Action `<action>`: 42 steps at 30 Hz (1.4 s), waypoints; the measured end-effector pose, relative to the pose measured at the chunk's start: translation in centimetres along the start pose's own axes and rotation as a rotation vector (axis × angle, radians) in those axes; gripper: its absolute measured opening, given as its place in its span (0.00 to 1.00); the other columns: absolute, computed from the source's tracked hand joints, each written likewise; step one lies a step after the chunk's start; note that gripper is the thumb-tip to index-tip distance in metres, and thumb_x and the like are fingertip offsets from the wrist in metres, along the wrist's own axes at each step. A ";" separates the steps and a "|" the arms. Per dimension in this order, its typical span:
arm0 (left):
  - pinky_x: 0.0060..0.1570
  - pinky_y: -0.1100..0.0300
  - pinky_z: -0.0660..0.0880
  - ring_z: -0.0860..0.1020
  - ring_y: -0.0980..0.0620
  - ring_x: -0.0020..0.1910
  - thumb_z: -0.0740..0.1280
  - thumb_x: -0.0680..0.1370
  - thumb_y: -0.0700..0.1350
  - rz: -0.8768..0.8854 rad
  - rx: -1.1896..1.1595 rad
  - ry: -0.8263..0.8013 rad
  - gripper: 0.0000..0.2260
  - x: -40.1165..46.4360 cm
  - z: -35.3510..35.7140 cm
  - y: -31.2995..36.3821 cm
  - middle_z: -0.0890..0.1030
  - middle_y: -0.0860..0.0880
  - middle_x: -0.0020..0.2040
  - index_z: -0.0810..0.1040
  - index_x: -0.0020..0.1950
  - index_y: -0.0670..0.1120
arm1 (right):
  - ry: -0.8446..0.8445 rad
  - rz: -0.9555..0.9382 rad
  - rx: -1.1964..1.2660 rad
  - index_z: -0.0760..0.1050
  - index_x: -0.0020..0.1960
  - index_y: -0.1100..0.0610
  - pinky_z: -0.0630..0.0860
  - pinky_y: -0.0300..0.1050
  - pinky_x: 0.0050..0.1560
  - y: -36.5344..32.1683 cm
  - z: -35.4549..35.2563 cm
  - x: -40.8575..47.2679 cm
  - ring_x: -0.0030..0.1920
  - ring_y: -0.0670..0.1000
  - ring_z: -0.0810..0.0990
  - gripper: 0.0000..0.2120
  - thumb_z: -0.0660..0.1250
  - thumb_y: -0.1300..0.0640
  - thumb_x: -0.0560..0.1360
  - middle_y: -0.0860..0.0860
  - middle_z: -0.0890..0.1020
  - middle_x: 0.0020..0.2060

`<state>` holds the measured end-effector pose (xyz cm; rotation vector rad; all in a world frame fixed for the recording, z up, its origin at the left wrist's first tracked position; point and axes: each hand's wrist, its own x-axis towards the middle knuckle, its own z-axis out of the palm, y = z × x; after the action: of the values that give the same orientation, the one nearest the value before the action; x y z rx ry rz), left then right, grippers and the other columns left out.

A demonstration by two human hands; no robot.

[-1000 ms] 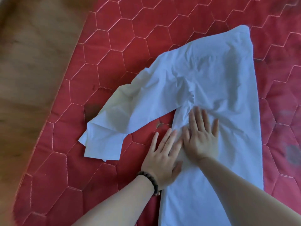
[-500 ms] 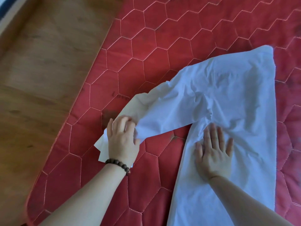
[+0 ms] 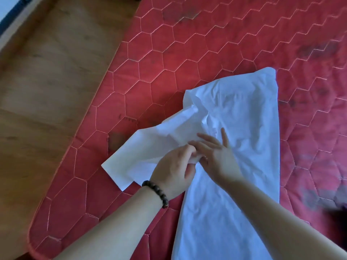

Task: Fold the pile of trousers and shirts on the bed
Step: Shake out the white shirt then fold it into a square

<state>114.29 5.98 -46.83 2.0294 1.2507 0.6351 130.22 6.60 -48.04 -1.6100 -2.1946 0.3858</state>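
A wooden floor (image 3: 47, 91) ran down the left of the view, and beside it lay the bed (image 3: 187, 53), covered in a red quilt stitched in a hexagon pattern, with a few dark smudges on it. At the top left corner a pale strip edged in dark showed, too little of it to tell what it was.

On the quilt a white shirt (image 3: 244, 128) lay spread, its body running from the middle of the bed down to the lower edge of the view. Its sleeve (image 3: 140, 152) reached out to the left towards the edge of the bed, creased and doubled partly back on itself.

The left hand (image 3: 174, 166), with a bracelet of dark beads (image 3: 156, 192) at the wrist, rested on the sleeve where it met the body of the shirt. Its grip was closed: the fingers were curled in and pinched a fold of the white cloth. Just to its right and touching it, the right hand (image 3: 216, 154) lay on the shirt with its fingers straight and spread, pressing the cloth flat and holding nothing.

At the lower right edge a dark blurred shape (image 3: 338, 212) showed, too unclear to name.
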 end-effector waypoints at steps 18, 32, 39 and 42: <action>0.76 0.46 0.41 0.35 0.40 0.77 0.57 0.78 0.61 -0.429 0.675 -0.335 0.40 -3.0 0.4 -10.6 0.37 0.35 0.77 0.38 0.78 0.43 | -0.375 0.253 -0.118 0.62 0.75 0.56 0.48 0.51 0.77 9.3 -4.5 -1.2 0.77 0.53 0.54 0.36 0.62 0.71 0.69 0.54 0.62 0.75; 0.76 0.54 0.42 0.40 0.44 0.78 0.46 0.79 0.30 -0.496 0.766 -0.219 0.28 -5.2 -6.4 -17.5 0.42 0.40 0.79 0.40 0.78 0.38 | -0.253 0.218 -0.257 0.62 0.75 0.48 0.34 0.56 0.74 0.3 8.4 4.6 0.78 0.55 0.47 0.23 0.52 0.54 0.80 0.55 0.57 0.77; 0.76 0.51 0.46 0.45 0.45 0.79 0.51 0.77 0.29 -0.675 0.774 -0.080 0.30 -5.2 -13.6 -21.4 0.46 0.40 0.79 0.46 0.79 0.40 | -0.377 0.149 -0.132 0.54 0.78 0.44 0.39 0.55 0.76 -4.5 12.3 7.3 0.78 0.54 0.45 0.24 0.52 0.49 0.82 0.54 0.49 0.79; 0.76 0.48 0.45 0.42 0.46 0.78 0.60 0.76 0.41 -0.713 0.802 -0.162 0.36 -5.3 -13.5 -20.9 0.43 0.42 0.79 0.42 0.79 0.43 | -0.503 0.099 -0.137 0.49 0.77 0.40 0.36 0.55 0.76 -4.6 12.4 7.4 0.77 0.52 0.37 0.29 0.47 0.36 0.78 0.49 0.41 0.78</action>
<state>90.52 11.75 -53.82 1.9071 2.1795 -0.4320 118.65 12.37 -55.96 -1.8579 -2.5524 0.7540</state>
